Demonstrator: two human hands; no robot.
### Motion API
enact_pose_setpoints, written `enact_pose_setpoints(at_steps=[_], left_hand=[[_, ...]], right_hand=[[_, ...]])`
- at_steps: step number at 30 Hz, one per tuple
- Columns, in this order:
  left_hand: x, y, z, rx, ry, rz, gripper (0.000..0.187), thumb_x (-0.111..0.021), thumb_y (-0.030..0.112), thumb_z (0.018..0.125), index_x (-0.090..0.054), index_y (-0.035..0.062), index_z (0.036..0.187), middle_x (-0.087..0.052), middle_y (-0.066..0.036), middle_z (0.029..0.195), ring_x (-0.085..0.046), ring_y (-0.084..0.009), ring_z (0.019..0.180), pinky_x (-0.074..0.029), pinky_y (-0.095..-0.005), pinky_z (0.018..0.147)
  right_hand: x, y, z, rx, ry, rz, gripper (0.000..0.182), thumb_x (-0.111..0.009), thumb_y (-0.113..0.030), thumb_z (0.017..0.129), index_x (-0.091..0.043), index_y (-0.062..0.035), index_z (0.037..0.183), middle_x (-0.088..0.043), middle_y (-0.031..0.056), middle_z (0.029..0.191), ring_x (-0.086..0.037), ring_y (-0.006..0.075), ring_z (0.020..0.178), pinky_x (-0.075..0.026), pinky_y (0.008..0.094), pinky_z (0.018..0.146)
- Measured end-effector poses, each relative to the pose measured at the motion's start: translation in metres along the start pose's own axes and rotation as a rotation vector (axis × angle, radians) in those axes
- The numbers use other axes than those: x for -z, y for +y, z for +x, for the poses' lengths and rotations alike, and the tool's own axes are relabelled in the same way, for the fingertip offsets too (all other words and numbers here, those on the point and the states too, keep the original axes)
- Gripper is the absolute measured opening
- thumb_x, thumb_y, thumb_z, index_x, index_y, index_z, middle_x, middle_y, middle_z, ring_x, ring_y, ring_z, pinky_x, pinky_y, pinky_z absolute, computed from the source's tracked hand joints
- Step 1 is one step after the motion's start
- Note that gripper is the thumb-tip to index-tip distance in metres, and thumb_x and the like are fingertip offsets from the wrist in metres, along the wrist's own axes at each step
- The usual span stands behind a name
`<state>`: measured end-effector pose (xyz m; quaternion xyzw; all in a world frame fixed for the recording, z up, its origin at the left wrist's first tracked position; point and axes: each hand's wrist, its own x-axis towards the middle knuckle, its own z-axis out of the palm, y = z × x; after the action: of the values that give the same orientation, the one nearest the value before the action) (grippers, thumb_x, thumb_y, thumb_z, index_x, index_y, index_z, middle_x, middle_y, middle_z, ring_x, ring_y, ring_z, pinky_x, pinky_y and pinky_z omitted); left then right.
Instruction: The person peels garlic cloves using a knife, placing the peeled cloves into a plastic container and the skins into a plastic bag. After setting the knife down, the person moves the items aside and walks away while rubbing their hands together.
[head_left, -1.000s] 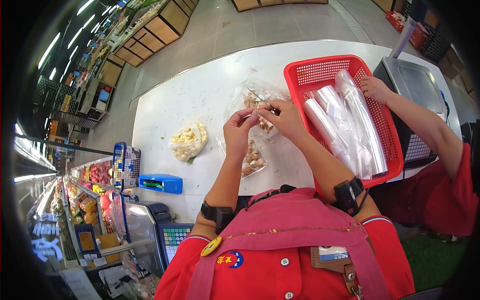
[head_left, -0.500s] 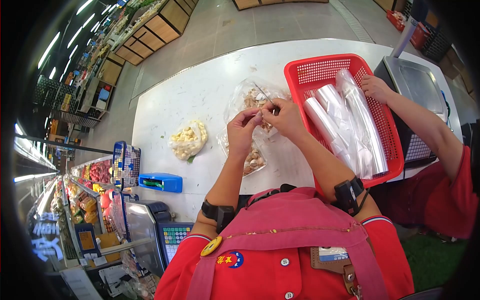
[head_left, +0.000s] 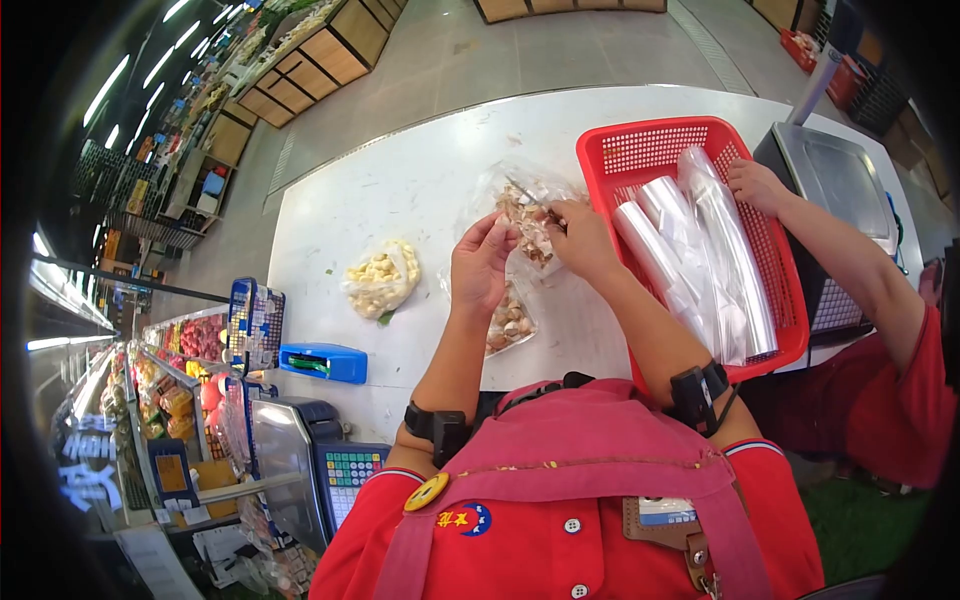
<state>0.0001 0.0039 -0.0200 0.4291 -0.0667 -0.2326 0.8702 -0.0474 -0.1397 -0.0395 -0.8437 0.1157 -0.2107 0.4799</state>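
Hands now part: the right hand [head_left: 580, 238] has drawn away from the left hand [head_left: 482, 264], gripping the knife [head_left: 520, 189].
Left fingertips pinch a small pale piece [head_left: 503, 219], too small to identify, beside the bag of brown peelings [head_left: 538, 240]; a bag of brown cloves [head_left: 511, 322] lies near that wrist, a bag of pale cloves [head_left: 383, 282] well apart. Short, shallow strokes with the blade turned from the fingertips would serve best. On the white worktop [head_left: 410, 190], a co-worker's hand [head_left: 757, 187] is at the red basket [head_left: 645, 143]; beyond lies grey floor [head_left: 520, 60].
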Motion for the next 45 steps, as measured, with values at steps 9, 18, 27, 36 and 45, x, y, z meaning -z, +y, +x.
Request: enact_pose_setpoints(at_steps=[9,18,27,36,45], left_hand=[[0.013,0.000,0.003,-0.102,0.021,0.197,0.017,-0.055,0.001,0.078,-0.056,-0.0036,0.095,-0.059,-0.007,0.080,-0.055,-0.0129,0.072,-0.045,-0.0228,0.068],[-0.004,0.004,-0.003,-0.281,0.012,0.489,0.012,-0.052,0.002,0.080,-0.058,-0.0037,0.089,-0.060,-0.007,0.077,-0.056,-0.0128,0.067,-0.047,-0.0248,0.064],[-0.009,0.002,-0.002,-0.377,0.006,0.660,0.012,-0.051,0.002,0.081,-0.058,-0.0042,0.089,-0.059,-0.007,0.080,-0.055,-0.0121,0.066,-0.045,-0.0228,0.063],[-0.005,-0.005,0.005,-0.231,-0.075,0.379,0.024,-0.052,0.002,0.080,-0.054,-0.0037,0.104,-0.056,-0.006,0.090,-0.054,-0.0122,0.073,-0.044,-0.0233,0.069],[-0.002,-0.005,0.003,-0.323,-0.014,0.451,0.029,-0.053,0.002,0.080,-0.051,-0.0038,0.108,-0.053,-0.005,0.089,-0.053,-0.0115,0.074,-0.045,-0.0225,0.069]], right_hand=[[0.006,-0.020,-0.007,0.134,-0.236,0.238,0.037,-0.051,-0.019,0.080,-0.049,-0.0160,0.117,-0.050,0.0082,0.081,-0.052,0.0203,0.077,-0.042,0.0294,0.068],[0.011,-0.028,-0.009,0.169,-0.273,0.315,0.037,-0.052,-0.014,0.079,-0.051,-0.0228,0.115,-0.053,0.0080,0.084,-0.053,0.0191,0.078,-0.042,0.0292,0.071],[0.002,-0.026,-0.009,0.111,-0.200,0.482,0.031,-0.050,-0.007,0.081,-0.055,-0.0130,0.111,-0.056,0.0045,0.086,-0.050,0.0130,0.077,-0.040,0.0233,0.072],[0.016,-0.025,-0.007,-0.468,-0.470,1.167,0.033,-0.048,-0.020,0.085,-0.048,-0.0080,0.116,-0.048,-0.0022,0.070,-0.033,0.0021,0.045,-0.024,0.0150,0.038],[0.013,-0.026,-0.008,-0.534,-0.423,1.302,0.033,-0.048,-0.017,0.085,-0.048,-0.0105,0.117,-0.044,-0.0044,0.066,-0.032,0.0018,0.044,-0.023,0.0151,0.036]])
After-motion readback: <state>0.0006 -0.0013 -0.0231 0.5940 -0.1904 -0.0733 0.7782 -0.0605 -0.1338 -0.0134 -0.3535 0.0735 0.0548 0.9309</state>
